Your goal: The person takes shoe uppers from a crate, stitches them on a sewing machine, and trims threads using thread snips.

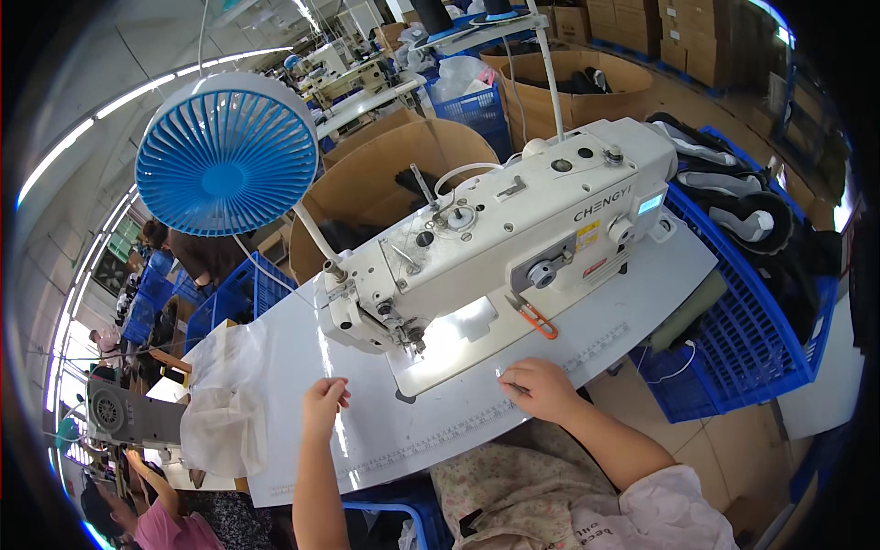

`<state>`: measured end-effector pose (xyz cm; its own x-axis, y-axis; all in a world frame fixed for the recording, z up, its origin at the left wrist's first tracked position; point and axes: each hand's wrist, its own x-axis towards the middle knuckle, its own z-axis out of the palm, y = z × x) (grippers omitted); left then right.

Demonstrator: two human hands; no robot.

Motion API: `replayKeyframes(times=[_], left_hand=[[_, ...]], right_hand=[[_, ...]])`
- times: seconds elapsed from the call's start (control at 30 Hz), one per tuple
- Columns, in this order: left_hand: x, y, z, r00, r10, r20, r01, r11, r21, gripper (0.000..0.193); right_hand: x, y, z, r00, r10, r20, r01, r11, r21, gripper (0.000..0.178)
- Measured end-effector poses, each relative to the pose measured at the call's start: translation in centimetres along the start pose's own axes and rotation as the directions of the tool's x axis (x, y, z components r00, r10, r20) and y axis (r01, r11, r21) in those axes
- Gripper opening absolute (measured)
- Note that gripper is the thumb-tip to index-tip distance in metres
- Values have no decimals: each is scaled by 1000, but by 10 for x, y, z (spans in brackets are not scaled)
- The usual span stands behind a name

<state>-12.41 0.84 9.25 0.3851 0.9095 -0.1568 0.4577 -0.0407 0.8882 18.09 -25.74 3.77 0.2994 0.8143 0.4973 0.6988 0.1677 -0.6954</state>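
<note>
A white industrial sewing machine (495, 229) stands on the pale table, its lamp lighting the bed by the needle. In front of the needle area, my left hand (324, 403) hovers with fingers curled and tips together; whether anything is pinched there is hidden. My right hand (541, 390) is closed at the table's near edge, right of the needle. Between its fingers shows a small thin grey metal piece (516, 387), its kind unclear. Thread snips (534, 319) with an orange handle lie on the machine bed, beyond my right hand. No fabric shows under the needle.
A blue fan (225, 165) hangs at the upper left. Translucent plastic (220, 412) covers the table's left end. Blue crates, one (733, 330) full of dark padded pieces, stand at the right. Large cardboard bins (449, 151) sit behind. Another person (170, 522) works at lower left.
</note>
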Motion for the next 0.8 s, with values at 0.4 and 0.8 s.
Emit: replayKeyframes(times=[0.4,0.8], left_hand=[[-23,-45,38,953,176,-247,-108,958,264,18],[-28,-42,44,924,277,-264,-140,886,442,18]], right_hand=[[-2,3,2,1000,-11,-20,11,1000,5,7],[-3,4,1,1000,0,-13,1,1000,27,8]])
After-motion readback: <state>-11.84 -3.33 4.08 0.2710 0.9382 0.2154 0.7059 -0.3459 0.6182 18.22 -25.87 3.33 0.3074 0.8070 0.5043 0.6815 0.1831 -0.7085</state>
